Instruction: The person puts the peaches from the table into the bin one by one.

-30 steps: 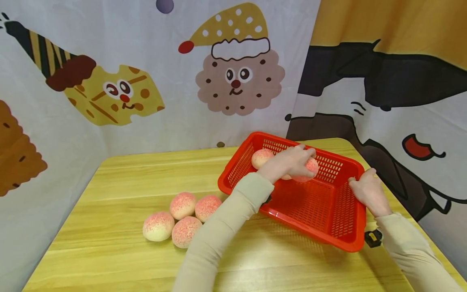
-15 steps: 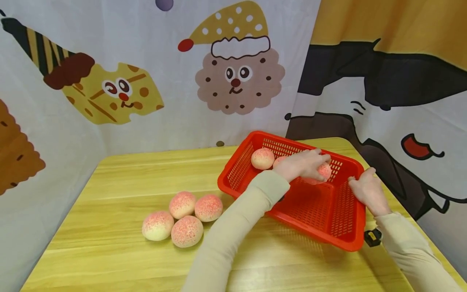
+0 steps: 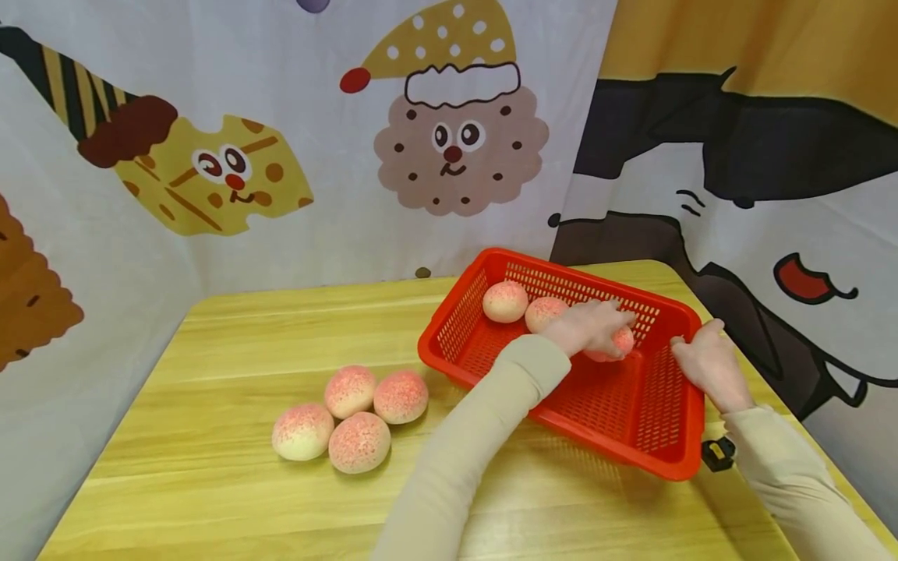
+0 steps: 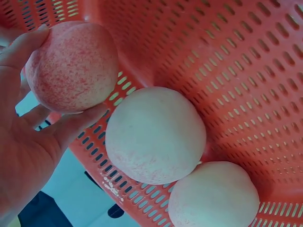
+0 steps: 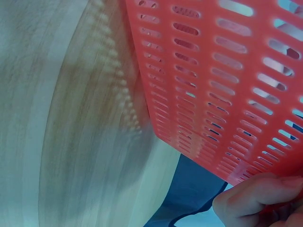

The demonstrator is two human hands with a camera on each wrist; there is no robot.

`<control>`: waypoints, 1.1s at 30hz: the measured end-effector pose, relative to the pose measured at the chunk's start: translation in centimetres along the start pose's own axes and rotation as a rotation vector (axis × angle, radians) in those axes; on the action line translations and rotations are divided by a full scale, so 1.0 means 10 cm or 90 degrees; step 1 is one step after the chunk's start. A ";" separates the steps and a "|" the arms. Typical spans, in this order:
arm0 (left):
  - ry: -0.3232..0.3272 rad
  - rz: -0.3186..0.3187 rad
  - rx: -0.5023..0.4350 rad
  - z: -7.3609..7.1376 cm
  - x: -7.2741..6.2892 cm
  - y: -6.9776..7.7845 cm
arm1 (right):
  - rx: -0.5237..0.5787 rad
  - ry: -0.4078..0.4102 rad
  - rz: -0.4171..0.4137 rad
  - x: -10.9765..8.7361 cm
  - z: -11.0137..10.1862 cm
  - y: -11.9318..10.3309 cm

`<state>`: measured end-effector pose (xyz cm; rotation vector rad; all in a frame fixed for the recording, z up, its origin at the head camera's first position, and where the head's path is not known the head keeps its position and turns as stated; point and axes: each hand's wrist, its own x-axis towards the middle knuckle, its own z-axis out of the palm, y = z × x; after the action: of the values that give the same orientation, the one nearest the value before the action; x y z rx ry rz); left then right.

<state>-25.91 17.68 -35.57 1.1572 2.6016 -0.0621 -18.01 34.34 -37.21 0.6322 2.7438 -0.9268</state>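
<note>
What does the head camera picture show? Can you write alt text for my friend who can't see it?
A person's left hand holds a pink-speckled ball inside a red basket, near two more balls, while the right hand grips one end of it. Four other balls sit grouped on a wood-grain table, with a cartoon curtain behind.

Right of centre in the head view, the left hand (image 3: 592, 326) partly hides a peach (image 3: 621, 343) — the right wrist view's lower-right edge crops the right hand (image 5: 262, 201).

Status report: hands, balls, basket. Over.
Left hand gripping pink-speckled ball inside red basket. Right hand holding basket's rim. Two more balls inside, four on table. No obstruction visible.
</note>
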 end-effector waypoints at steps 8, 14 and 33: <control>0.004 -0.004 0.069 0.08 0.05 0.00 | 0.009 0.003 -0.005 -0.01 0.00 0.02; 0.009 -0.002 0.091 0.11 0.05 0.01 | 0.025 -0.009 0.003 -0.01 0.00 0.01; 0.055 -0.005 0.078 -0.02 -0.04 -0.02 | 0.019 -0.006 -0.012 -0.01 0.00 0.02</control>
<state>-25.85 17.29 -35.25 1.2164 2.7109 -0.1785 -17.86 34.50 -37.28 0.6069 2.7367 -0.9731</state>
